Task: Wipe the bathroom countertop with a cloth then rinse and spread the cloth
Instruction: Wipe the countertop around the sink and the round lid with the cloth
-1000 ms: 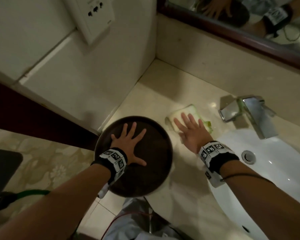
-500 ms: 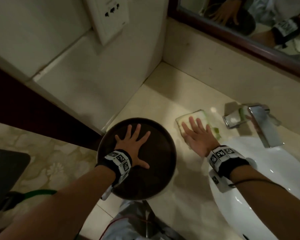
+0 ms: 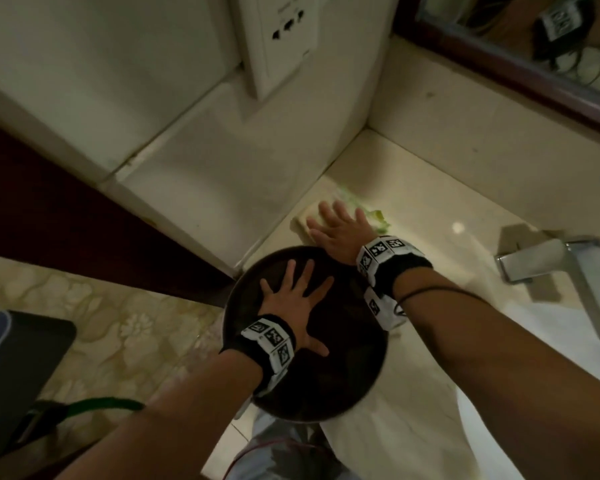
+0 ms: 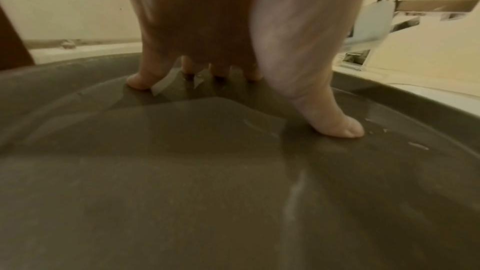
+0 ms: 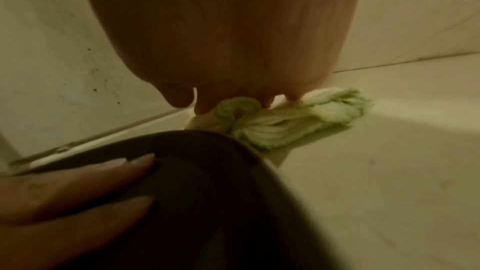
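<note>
A folded white and pale green cloth [image 3: 374, 218] [image 5: 291, 124] lies on the cream countertop [image 3: 430, 209] close to the left wall, just beyond a round dark tray. My right hand [image 3: 338, 230] presses flat on the cloth with straight fingers [image 5: 182, 98], covering most of it. My left hand [image 3: 295, 299] lies spread, palm down, inside the dark tray [image 3: 343, 368] [image 4: 233, 192], and its fingertips [image 4: 337, 128] touch the tray's bottom. The left fingers [image 5: 103, 171] also show at the lower left of the right wrist view.
A chrome faucet [image 3: 568, 268] stands at the right above the white sink [image 3: 551, 393]. A wall socket [image 3: 281, 36] hangs on the left wall, and a dark-framed mirror [image 3: 520, 64] runs along the back. The tray overhangs the counter's front edge above a patterned floor [image 3: 118, 323].
My right hand has slid the cloth leftward across the counter, away from the faucet and toward the left wall. The left hand stays spread on the tray.
</note>
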